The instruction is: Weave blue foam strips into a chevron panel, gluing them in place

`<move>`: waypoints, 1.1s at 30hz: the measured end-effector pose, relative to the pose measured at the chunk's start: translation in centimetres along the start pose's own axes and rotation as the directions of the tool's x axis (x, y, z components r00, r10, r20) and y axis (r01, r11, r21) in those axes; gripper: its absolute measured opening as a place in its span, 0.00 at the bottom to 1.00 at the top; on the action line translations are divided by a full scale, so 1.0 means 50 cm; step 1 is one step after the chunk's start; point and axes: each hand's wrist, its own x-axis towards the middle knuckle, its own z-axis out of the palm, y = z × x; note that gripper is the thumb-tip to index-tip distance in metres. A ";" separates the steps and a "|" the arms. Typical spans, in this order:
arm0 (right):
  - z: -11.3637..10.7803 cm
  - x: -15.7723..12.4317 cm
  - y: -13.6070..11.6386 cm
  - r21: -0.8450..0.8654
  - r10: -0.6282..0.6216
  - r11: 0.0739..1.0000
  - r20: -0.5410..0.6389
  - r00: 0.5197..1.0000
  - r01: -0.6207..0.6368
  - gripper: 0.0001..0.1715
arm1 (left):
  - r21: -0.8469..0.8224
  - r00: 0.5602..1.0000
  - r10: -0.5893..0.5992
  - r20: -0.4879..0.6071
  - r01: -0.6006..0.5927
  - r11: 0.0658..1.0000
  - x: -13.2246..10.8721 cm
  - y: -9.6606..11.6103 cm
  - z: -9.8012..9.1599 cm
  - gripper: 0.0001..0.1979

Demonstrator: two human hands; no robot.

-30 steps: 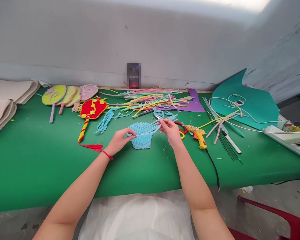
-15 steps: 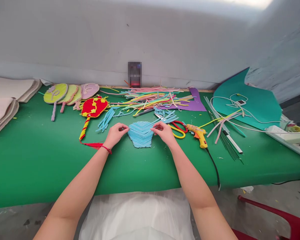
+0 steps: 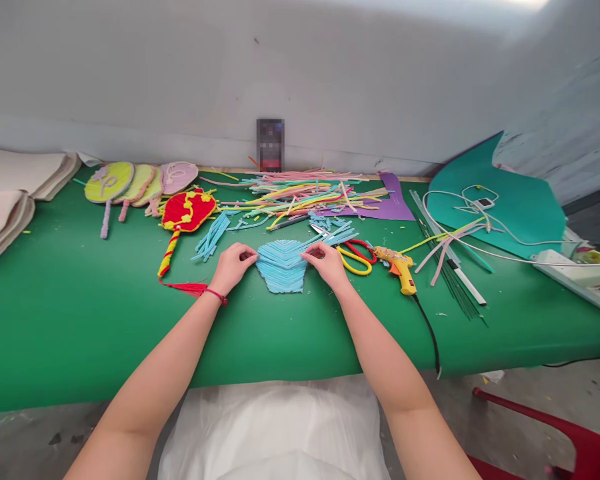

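Note:
A light-blue pipe-cleaner panel (image 3: 282, 270) lies flat on the green table, its strips laid in V-shaped rows. My left hand (image 3: 236, 265) pinches its left edge between thumb and fingertips. At the opposite edge, my right hand (image 3: 326, 262) is closed in a similar pinch. Whether a single strip is between the fingertips is too small to tell. Cut blue pipe cleaners (image 3: 339, 232) lie just beyond my right hand, and another bunch of blue pieces (image 3: 212, 236) is beyond my left. Scissors (image 3: 356, 261) with red and yellow handles rest close to my right hand.
A yellow glue gun (image 3: 403, 272) with a black cord lies to the right. A red fan (image 3: 188, 212) with a tassel is on the left, several pale fans (image 3: 111, 183) behind it. Loose coloured pipe cleaners (image 3: 300, 195) cover the back. A power strip (image 3: 575, 277) sits far right.
Both hands stay at the panel's two edges with hardly any movement. The whole view has shifted very slightly.

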 end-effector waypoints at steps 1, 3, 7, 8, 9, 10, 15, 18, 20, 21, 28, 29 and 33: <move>0.000 0.000 0.001 -0.005 0.001 1.000 -0.002 1.000 -0.001 0.16 | -0.002 1.000 0.001 -0.003 -0.001 1.000 0.000 0.000 0.001 0.06; 0.001 0.001 0.002 -0.014 0.001 1.000 -0.004 1.000 -0.001 0.16 | 0.000 1.000 -0.001 -0.013 0.001 1.000 0.000 0.001 0.003 0.06; 0.002 -0.001 0.002 -0.023 -0.013 1.000 -0.004 1.000 0.012 0.17 | 0.004 0.999 -0.009 -0.035 0.009 1.000 0.001 0.003 0.009 0.05; 0.002 -0.001 0.002 -0.023 -0.015 1.000 -0.004 1.000 0.015 0.17 | 0.005 0.999 -0.008 -0.039 0.008 1.000 0.002 0.002 0.010 0.04; 0.002 -0.002 0.001 -0.024 -0.016 1.000 -0.004 1.000 0.015 0.18 | 0.005 0.999 -0.007 -0.042 0.007 1.000 0.002 0.002 0.011 0.04; 0.003 -0.002 0.000 -0.024 -0.015 1.000 -0.005 1.000 0.015 0.18 | 0.005 0.999 -0.006 -0.044 0.006 1.000 0.003 0.002 0.012 0.04; 0.007 -0.002 -0.002 -0.007 -0.012 1.000 -0.018 1.000 0.012 0.19 | -0.001 0.999 -0.014 -0.051 0.014 1.000 0.004 -0.001 0.013 0.03; 0.009 -0.001 -0.001 0.002 -0.011 1.000 -0.021 1.000 0.011 0.19 | 0.001 0.998 -0.010 -0.056 0.010 1.000 0.004 -0.001 0.013 0.03; 0.010 0.000 0.001 -0.001 -0.009 1.000 -0.021 1.000 0.009 0.19 | 0.000 0.998 -0.005 -0.063 0.005 1.000 0.004 0.000 0.014 0.03; 0.011 0.001 0.003 -0.007 -0.010 1.000 -0.021 1.000 0.009 0.19 | 0.000 0.998 -0.003 -0.069 0.003 1.000 0.004 0.000 0.015 0.03; 0.013 0.001 0.012 -0.063 -0.023 0.998 -0.043 0.999 0.021 0.19 | 0.067 0.995 0.001 -0.098 0.006 0.998 0.003 0.008 0.026 0.04; 0.013 0.001 0.012 -0.069 -0.023 0.997 -0.042 0.999 0.020 0.19 | 0.092 0.995 0.010 -0.100 -0.001 0.996 0.002 0.010 0.025 0.04; 0.013 0.000 0.010 -0.100 -0.021 0.995 -0.045 0.999 0.017 0.18 | 0.256 0.986 0.110 -0.126 -0.074 0.964 -0.015 0.034 0.017 0.09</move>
